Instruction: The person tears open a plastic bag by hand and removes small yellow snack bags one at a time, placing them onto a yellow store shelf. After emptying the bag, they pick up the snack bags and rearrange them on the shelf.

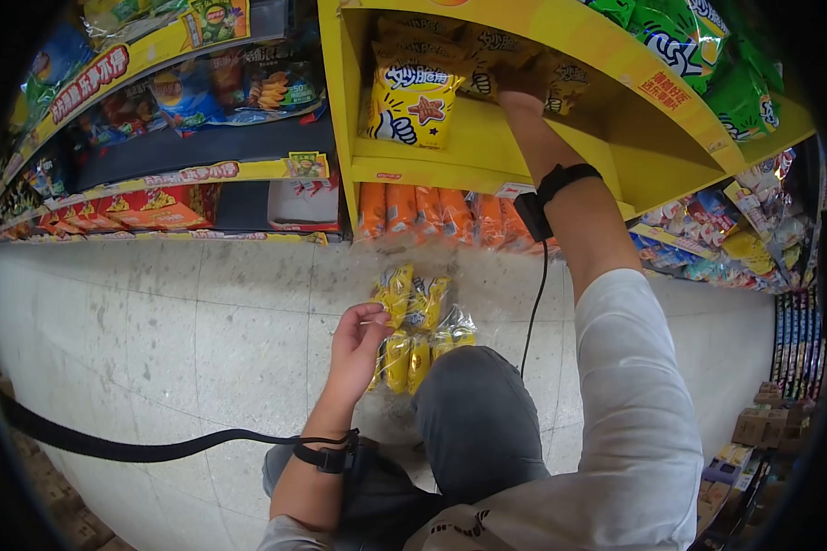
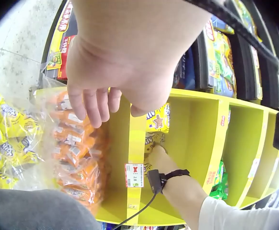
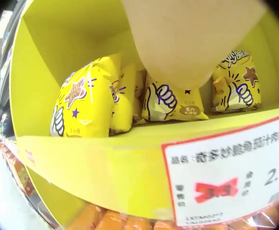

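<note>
My right hand (image 1: 521,90) reaches deep into a yellow shelf (image 1: 487,151), in among yellow snack bags. In the right wrist view it overlaps the middle snack bag (image 3: 170,103); its fingers are hidden, so I cannot tell whether they grip the bag. A front snack bag (image 1: 409,106) stands upright on the shelf's left side, with more bags behind it. Holding nothing, my left hand (image 1: 354,335) hovers with loosely bent fingers by clear-wrapped packs of yellow snack bags (image 1: 418,358) on the floor. The left wrist view shows this hand (image 2: 115,72) from its wrist side.
Orange snack packs (image 1: 423,213) fill the level below the yellow shelf. A price tag (image 3: 230,172) hangs on the shelf's front lip. Green bags (image 1: 680,41) sit above right, and a dark shelf (image 1: 175,142) with other snacks stands left. My knee (image 1: 478,404) is beside the floor packs.
</note>
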Demonstrator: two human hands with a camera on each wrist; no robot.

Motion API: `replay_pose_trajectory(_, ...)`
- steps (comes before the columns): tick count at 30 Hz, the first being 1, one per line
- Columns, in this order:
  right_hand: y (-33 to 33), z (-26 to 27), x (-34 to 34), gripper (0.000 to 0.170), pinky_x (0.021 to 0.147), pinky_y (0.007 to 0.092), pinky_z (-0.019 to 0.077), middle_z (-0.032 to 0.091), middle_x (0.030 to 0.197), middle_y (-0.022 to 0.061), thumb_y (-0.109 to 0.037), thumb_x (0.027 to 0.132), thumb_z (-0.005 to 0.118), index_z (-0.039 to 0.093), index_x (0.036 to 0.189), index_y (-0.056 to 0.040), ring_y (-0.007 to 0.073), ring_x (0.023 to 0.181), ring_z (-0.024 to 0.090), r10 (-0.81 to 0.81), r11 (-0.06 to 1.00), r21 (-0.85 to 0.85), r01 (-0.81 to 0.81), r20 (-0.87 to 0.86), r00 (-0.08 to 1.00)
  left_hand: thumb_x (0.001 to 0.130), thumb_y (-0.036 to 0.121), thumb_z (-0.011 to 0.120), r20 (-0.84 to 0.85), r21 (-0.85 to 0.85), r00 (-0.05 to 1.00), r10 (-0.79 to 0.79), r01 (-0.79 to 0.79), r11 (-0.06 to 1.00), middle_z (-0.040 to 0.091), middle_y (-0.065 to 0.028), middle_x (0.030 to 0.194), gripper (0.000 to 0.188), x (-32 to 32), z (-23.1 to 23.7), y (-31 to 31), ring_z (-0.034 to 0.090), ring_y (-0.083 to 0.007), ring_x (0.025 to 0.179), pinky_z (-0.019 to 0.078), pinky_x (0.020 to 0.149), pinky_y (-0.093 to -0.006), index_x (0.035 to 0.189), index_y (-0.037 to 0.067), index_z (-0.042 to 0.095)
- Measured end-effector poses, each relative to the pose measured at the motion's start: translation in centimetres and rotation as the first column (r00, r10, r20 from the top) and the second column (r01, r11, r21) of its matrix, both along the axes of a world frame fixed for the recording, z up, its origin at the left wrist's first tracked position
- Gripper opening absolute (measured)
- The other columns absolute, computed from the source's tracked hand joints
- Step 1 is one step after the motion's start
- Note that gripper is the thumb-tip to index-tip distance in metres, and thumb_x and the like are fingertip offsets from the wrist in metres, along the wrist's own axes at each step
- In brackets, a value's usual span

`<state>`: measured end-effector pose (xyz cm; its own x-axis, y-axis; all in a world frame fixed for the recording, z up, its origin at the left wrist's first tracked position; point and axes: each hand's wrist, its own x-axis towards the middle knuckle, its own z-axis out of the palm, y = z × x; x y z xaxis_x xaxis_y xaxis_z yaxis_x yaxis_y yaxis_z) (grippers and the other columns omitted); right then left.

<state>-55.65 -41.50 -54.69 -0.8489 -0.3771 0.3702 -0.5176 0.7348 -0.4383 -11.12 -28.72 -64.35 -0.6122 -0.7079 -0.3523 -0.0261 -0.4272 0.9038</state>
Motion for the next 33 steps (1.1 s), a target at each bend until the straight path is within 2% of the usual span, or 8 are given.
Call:
replay_pose_trajectory(9,-1.0,-7.1,-5.8,0.030,0.086,0.0464,0.0518,0.065,0.114,0.0191,-0.022,0.092,0.053,0.066,0.113,-0.0046,0.0388,0.105,0.063,0.408,0.912,0.208,-0.353,-0.380,0.831,0.099,0.014,0.053,0.012,-0.006,1.000,0.014,-0.014,1.000,0.063,-0.0123,0.110,0.027,-0.1,-1.0,-0.1,0.064,-0.0187,0.093,0.0514,0.088,-0.0310,0.120,-0.003,0.052)
replay_pose_trajectory(13,7.6,-0.4,4.6,0.025,0.076,0.0432,0.0531,0.069,0.101,0.0137,-0.019,0.092,0.054,0.063,0.110,-0.0042,0.0357,0.090,0.067,0.307,0.934,0.166,-0.317,0.085,0.948,0.097,0.014,0.058,0.014,-0.028,0.998,0.062,-0.062,0.998,0.062,-0.0113,0.107,0.027,-0.1,-1.7,-0.6,0.063,-0.0175,0.093,0.0514,0.085,-0.0295,0.117,-0.005,0.054)
replay_pose_trajectory(17,17.9,-4.0,12.5,0.011,0.068,0.0382,0.0506,0.063,0.083,0.0112,-0.009,0.090,0.055,0.061,0.096,-0.0031,0.0279,0.071,0.060,0.853,0.496,-0.143,-0.856,0.265,0.450,0.099,0.019,0.056,0.025,0.003,0.994,0.102,-0.102,0.995,0.063,-0.0117,0.109,0.029,-0.4,-0.9,-1.2,0.064,-0.0179,0.094,0.0516,0.088,-0.0312,0.118,-0.003,0.055)
replay_pose_trajectory(24,29.0,-29.9,10.6,0.020,0.078,0.0389,0.0518,0.067,0.090,0.0186,-0.009,0.087,0.053,0.064,0.100,0.0015,0.0291,0.086,0.067,0.331,0.515,0.346,-0.784,0.763,0.555,0.099,0.019,0.054,0.053,0.011,0.994,0.097,-0.098,0.995,0.064,-0.0117,0.109,0.028,-0.3,-0.8,-1.3,0.064,-0.0183,0.094,0.0508,0.089,-0.0311,0.119,-0.002,0.055)
replay_pose_trajectory(27,30.3,-35.0,10.5,0.027,0.083,0.0432,0.0527,0.066,0.096,0.0249,-0.008,0.084,0.052,0.062,0.106,0.0058,0.0349,0.090,0.067,0.050,0.151,0.641,-0.752,0.755,0.654,0.100,0.021,0.052,0.102,-0.016,0.992,0.081,-0.080,0.997,0.065,-0.0106,0.110,0.029,0.0,-0.8,-1.5,0.064,-0.0179,0.095,0.0497,0.091,-0.0319,0.120,0.000,0.055)
replay_pose_trajectory(29,32.9,-38.4,9.7,0.032,0.086,0.0423,0.0546,0.064,0.102,0.0273,-0.007,0.086,0.051,0.058,0.112,0.0100,0.0372,0.087,0.066,-0.148,0.699,0.700,-0.147,0.342,0.928,0.100,0.022,0.052,0.126,-0.021,0.988,0.087,-0.085,0.996,0.065,-0.0105,0.110,0.029,0.4,-0.8,-1.6,0.064,-0.0178,0.096,0.0496,0.092,-0.0325,0.120,0.001,0.056)
replay_pose_trajectory(30,33.6,-38.3,9.3,0.032,0.086,0.0423,0.0546,0.064,0.102,0.0273,-0.007,0.086,0.051,0.058,0.112,0.0100,0.0372,0.087,0.066,-0.148,0.697,0.702,-0.149,0.344,0.927,0.100,0.022,0.052,0.129,-0.021,0.987,0.095,-0.093,0.995,0.065,-0.0103,0.110,0.029,0.5,-0.9,-1.7,0.064,-0.0175,0.096,0.0495,0.092,-0.0329,0.120,0.001,0.056)
replay_pose_trajectory(33,34.9,-34.8,8.6,0.034,0.074,0.0275,0.0583,0.059,0.113,0.0188,-0.009,0.096,0.050,0.052,0.127,0.0033,0.0266,0.080,0.067,-0.306,0.951,0.285,-0.121,0.927,-0.219,0.100,0.023,0.053,0.128,-0.010,0.986,0.107,-0.107,0.994,0.065,-0.0101,0.110,0.029,0.6,-0.6,-1.5,0.064,-0.0171,0.095,0.0493,0.092,-0.0329,0.119,0.001,0.056)
